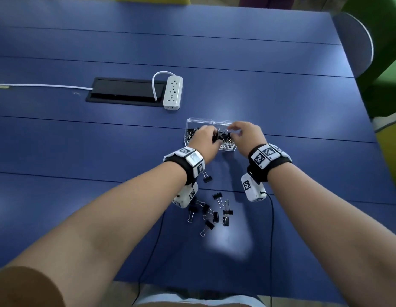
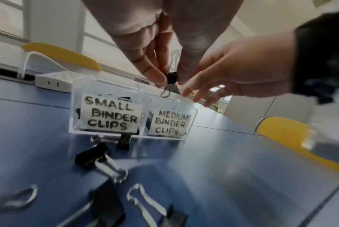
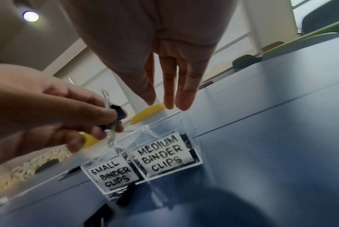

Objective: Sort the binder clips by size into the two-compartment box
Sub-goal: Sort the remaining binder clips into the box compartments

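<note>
A clear two-compartment box (image 1: 199, 120) stands on the blue table, labelled SMALL BINDER CLIPS (image 2: 110, 116) on the left and MEDIUM BINDER CLIPS (image 2: 170, 124) on the right. Both compartments hold black clips. My left hand (image 1: 214, 135) pinches a black binder clip (image 2: 172, 79) by its body, just above the box near the divider. I cannot tell which compartment lies under it. My right hand (image 3: 170, 102) hovers over the medium side with its fingers straight and nothing in them. Several loose black clips (image 1: 212, 213) lie on the table nearer to me.
A white power strip (image 1: 173, 93) lies beside a black cable hatch (image 1: 126, 91) behind the box. One clip (image 1: 207, 177) lies apart under my left wrist. Thin black cables (image 1: 152, 251) trail from the wrist cameras toward the table's front edge.
</note>
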A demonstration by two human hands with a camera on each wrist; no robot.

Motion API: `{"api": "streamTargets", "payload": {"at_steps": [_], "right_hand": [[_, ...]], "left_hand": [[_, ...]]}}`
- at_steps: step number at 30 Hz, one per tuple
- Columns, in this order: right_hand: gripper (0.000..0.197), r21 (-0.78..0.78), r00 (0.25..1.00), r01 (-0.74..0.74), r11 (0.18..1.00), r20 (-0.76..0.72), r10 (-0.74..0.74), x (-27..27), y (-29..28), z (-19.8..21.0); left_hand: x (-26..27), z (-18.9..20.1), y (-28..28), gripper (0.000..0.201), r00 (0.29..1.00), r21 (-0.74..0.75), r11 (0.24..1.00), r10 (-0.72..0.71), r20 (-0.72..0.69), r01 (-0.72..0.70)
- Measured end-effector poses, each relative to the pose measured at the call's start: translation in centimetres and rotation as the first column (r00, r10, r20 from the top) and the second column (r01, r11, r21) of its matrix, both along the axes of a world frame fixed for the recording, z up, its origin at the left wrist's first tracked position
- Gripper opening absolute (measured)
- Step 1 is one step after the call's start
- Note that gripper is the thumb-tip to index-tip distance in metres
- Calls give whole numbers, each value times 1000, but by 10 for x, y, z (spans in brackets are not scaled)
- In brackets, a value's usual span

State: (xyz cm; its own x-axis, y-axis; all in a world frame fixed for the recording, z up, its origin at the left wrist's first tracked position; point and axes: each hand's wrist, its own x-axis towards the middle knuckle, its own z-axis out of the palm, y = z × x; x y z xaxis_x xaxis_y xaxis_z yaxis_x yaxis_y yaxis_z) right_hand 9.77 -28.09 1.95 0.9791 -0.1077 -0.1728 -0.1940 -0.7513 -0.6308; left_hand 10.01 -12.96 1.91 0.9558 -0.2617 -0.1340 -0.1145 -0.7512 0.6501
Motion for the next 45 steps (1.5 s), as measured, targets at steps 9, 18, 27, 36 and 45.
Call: {"api": "streamTargets", "payload": {"at_steps": [9, 18, 27, 36, 45], "right_hand": [[20, 16, 969, -182, 983, -167, 182, -126, -2, -31], [41, 7, 904, -362, 932, -240, 353, -180, 12, -57], [10, 3, 955, -229, 974, -195, 225, -182, 10, -49], [16, 79, 966, -210, 974, -134, 220, -204, 18, -47], [12, -46, 942, -313, 949, -141, 304, -203, 35, -58]], "left_hand": [[18, -8, -22, 39, 986, 135, 976, -169, -16, 169], [-69, -28, 13, 35, 890, 215, 864, -452, -67, 455], [-110, -61, 27, 30, 824, 369, 741, -540, -169, 561], [-112, -48, 41, 15, 880, 360, 804, -454, -140, 473], [-121, -43, 56, 32, 917, 171, 910, -343, -201, 378]]}}
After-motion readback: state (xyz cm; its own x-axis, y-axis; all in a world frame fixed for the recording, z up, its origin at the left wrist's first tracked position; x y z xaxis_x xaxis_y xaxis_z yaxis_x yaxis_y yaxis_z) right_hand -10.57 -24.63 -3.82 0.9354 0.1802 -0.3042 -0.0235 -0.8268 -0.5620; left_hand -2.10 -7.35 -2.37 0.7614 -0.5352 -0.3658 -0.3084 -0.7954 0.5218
